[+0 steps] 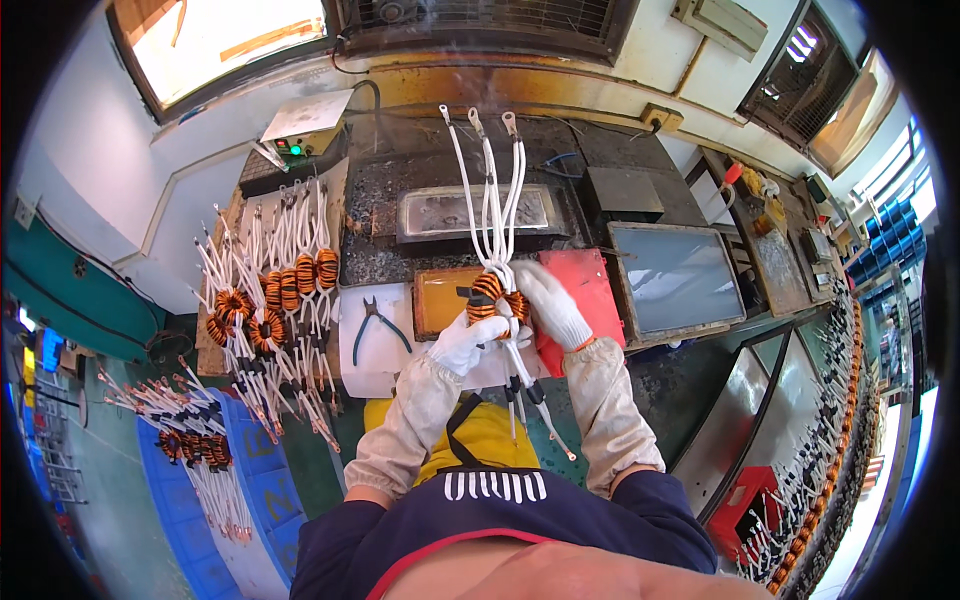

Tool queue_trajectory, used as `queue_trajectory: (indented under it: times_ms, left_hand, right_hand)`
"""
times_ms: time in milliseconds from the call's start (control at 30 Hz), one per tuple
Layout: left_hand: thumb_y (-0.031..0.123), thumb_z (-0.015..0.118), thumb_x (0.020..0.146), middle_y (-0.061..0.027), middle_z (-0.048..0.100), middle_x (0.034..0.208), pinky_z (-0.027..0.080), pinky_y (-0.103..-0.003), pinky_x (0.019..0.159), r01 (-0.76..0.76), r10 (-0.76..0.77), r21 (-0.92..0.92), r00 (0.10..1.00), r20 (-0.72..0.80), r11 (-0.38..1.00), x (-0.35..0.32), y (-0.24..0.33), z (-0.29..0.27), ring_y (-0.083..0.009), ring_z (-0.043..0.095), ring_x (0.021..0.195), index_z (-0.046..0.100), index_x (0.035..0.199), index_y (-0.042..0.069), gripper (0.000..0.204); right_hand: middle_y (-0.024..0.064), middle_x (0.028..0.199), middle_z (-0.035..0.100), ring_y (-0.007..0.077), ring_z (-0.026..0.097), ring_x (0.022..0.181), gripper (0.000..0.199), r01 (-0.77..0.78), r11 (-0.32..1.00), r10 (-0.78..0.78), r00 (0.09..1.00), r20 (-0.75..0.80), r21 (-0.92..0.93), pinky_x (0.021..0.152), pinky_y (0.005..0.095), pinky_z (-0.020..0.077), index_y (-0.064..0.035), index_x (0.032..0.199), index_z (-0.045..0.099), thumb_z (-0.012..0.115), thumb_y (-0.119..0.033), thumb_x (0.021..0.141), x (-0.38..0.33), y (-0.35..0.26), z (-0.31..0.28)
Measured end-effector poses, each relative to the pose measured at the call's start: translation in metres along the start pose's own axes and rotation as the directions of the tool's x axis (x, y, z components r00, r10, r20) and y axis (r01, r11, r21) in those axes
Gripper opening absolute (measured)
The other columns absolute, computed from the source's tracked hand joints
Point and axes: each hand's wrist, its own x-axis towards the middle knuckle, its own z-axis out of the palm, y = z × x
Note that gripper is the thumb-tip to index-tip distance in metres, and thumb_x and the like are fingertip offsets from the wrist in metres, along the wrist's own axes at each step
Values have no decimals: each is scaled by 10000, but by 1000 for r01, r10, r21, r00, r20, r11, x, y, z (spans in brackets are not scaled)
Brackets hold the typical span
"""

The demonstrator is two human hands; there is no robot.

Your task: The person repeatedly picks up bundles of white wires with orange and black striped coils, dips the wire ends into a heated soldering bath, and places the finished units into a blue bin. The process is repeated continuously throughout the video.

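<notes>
Both my hands wear white gloves and grip one orange-and-black wound coil (490,290) over the bench. My left hand (465,340) clasps it from below left. My right hand (550,300) holds it from the right. Long white sleeved leads (490,180) run up from the coil toward the back, ending in metal lugs. More leads with black sleeves (525,400) hang down toward my yellow apron. Beneath the coil sits a shallow amber tray (440,300), with a red block (580,275) at its right.
A pile of similar coils with white leads (275,300) lies at the left, above a blue crate (215,470) holding more. Pliers (375,325) rest on a white sheet. A dark metal tray (475,212), a grey pan (675,280) and a control box (305,125) stand behind.
</notes>
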Motion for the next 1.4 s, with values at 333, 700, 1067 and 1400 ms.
queue_trajectory:
  times_ms: [333, 700, 1067, 1400]
  left_hand:
    - [276, 649, 900, -124, 623, 1075, 514, -479, 937, 21, 10, 79, 929, -370, 997, -7, 16, 23, -290, 648, 1013, 456, 1265, 36, 477]
    - [645, 561, 851, -276, 419, 1430, 312, -385, 1101, 396, 150, 771, 837, -526, 499, -31, 28, 43, -375, 430, 1325, 167, 1517, 54, 974]
    - [423, 476, 1001, -92, 523, 1295, 433, -420, 1028, -221, 206, -20, 936, -285, 975, -11, 13, 27, -210, 520, 1190, 401, 1410, 103, 525]
    - [405, 585, 940, -101, 555, 1277, 470, -388, 977, -246, 252, 57, 956, -151, 968, -16, 35, 0, -226, 554, 1153, 445, 1375, 92, 554]
  right_hand:
    - [116, 1026, 633, 174, 616, 903, 406, -249, 845, 271, 962, 23, 473, 772, 295, 508, 56, 1213, 531, 593, -243, 945, -21, -22, 26]
    - [122, 1033, 634, 155, 623, 887, 481, -175, 983, 182, 907, -379, 54, 786, 279, 519, 66, 1221, 526, 706, -183, 851, -23, -23, 49]
    - [253, 1397, 404, 419, 444, 1276, 575, 327, 695, -544, 822, -171, -640, 1030, 441, 413, -14, 1357, 423, 629, -22, 820, -37, -38, 97]
    - [244, 1361, 462, 407, 516, 1213, 525, 429, 675, -521, 853, 25, -601, 973, 412, 469, 0, 1316, 476, 618, 22, 811, -50, -65, 101]
